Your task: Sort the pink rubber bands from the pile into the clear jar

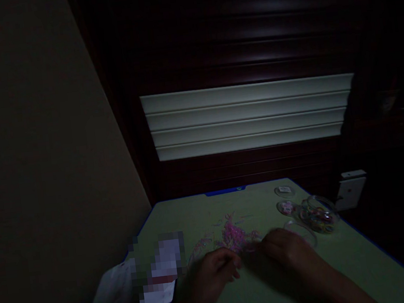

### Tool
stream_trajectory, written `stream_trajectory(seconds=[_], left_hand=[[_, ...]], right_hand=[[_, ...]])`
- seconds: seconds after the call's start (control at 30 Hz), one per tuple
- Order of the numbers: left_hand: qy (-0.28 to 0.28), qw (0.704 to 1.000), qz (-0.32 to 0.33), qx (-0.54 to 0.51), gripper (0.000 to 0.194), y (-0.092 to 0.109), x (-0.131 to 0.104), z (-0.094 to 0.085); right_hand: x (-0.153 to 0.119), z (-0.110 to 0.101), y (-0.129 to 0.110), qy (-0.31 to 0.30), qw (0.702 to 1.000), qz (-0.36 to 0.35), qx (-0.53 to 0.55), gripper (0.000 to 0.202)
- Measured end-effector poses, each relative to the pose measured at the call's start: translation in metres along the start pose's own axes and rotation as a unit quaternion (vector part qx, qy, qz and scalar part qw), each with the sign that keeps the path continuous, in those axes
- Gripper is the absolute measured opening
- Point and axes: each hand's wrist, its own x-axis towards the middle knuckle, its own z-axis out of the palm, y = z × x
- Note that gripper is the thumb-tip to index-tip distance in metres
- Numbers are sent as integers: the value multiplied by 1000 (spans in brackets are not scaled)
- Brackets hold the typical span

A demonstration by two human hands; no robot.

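A loose heap of small pink elastic bands (233, 235) lies on the pale green table, with thinner scatterings on both sides. My left hand (216, 274) is just in front of the heap, its fingers curled in toward the thumb. Whatever it may hold is too small and dark to make out. On the right side of the heap, my right hand (286, 246) has its fingers pressed together, pointing left at the bands. Its fingertips are in shadow, and I cannot see what is between them. A clear round dish (312, 236) sits partly behind the right hand.
To the right stands a clear tub of colourful bands (317, 216). Near it are a small container with a pink label (286, 207) and a clear lid (285, 190). A phone-like slab (163, 294), partly pixelated, lies left on the table (190, 211). A white box (350, 193) stands beyond the right edge.
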Motion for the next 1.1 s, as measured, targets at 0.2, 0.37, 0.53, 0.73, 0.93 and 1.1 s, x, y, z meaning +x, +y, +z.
stream_trajectory(seconds=[0.2, 0.37, 0.53, 0.73, 0.93, 1.1], left_hand=[[25, 1000, 4, -2, 32, -1, 2, -2], [33, 999, 17, -11, 31, 3, 1, -4], [33, 999, 17, 6, 31, -3, 3, -5], [29, 999, 17, 3, 37, -5, 4, -7], [37, 999, 25, 6, 38, 0, 3, -8], [41, 999, 18, 12, 37, 1, 3, -6]], right_hand=[[-4, -10, 14, 23, 997, 15, -72, 22], [-8, -17, 31, -2, 990, 60, -128, 32], [-12, -30, 44, -22, 981, 124, -150, 36], [-18, -37, 58, -31, 975, 188, -111, 35], [-21, -44, 63, -53, 972, 228, -28, 33], [-20, -52, 59, -64, 969, 240, -12, 35]])
